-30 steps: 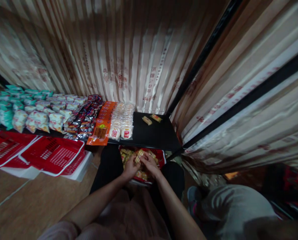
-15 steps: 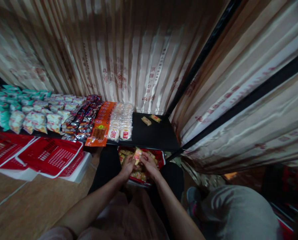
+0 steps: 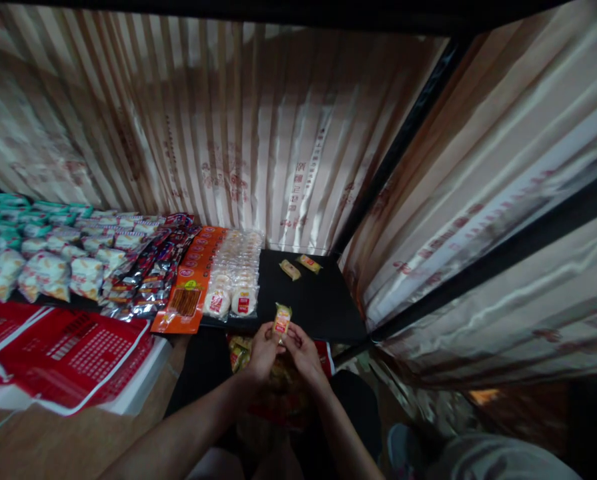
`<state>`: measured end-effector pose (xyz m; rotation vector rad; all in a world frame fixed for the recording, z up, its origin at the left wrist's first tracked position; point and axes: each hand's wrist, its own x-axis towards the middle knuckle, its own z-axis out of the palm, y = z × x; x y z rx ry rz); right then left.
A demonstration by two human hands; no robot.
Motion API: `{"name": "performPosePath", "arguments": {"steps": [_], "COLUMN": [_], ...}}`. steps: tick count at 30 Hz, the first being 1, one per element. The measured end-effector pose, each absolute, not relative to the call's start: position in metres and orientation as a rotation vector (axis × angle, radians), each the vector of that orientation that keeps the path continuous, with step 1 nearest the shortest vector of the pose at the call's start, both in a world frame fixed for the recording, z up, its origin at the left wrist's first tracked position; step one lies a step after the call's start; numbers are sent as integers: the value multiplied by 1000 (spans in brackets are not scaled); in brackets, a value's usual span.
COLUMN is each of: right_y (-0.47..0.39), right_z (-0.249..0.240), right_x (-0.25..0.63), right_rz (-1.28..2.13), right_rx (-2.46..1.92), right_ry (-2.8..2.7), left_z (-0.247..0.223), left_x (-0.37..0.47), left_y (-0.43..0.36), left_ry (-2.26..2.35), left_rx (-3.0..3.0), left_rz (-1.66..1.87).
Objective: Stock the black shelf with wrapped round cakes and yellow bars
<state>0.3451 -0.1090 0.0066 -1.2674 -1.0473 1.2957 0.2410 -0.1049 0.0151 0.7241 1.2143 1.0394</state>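
Observation:
A small yellow wrapped snack is pinched upright between both hands at the front edge of the black shelf. My left hand grips its left side, and my right hand closes on its lower right. Below the hands, between my knees, a red bag or basket holds several similar yellow packets, partly hidden by my hands and arms. Two more such snacks, one on the left and one on the right, lie near the back of the shelf.
Rows of clear-wrapped round crackers, an orange packet, dark packets and white-and-teal bags line the shelf's left. Red bags stand below. Curtains and black posts enclose the shelf; a person's knee shows at lower right.
Both hands have brought the yellow snack from above the packets up toward the shelf's front edge. The camera view has tilted, so the shelf appears lower and closer.

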Motion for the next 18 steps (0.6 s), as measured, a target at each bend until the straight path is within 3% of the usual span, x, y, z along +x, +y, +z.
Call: {"name": "performPosePath", "arguments": {"steps": [9, 18], "right_y": [-26, 100], "right_z": [19, 23], "right_x": [360, 362], "right_rz": [1151, 938], "right_rx": [-1281, -1391], "right_ry": [-1037, -1285], "left_z": [49, 41], "left_x": [264, 298], "left_y": [-41, 61], "left_ry": [1649, 1792], "left_rx": [1316, 1362], "left_rz": [969, 1032]}}
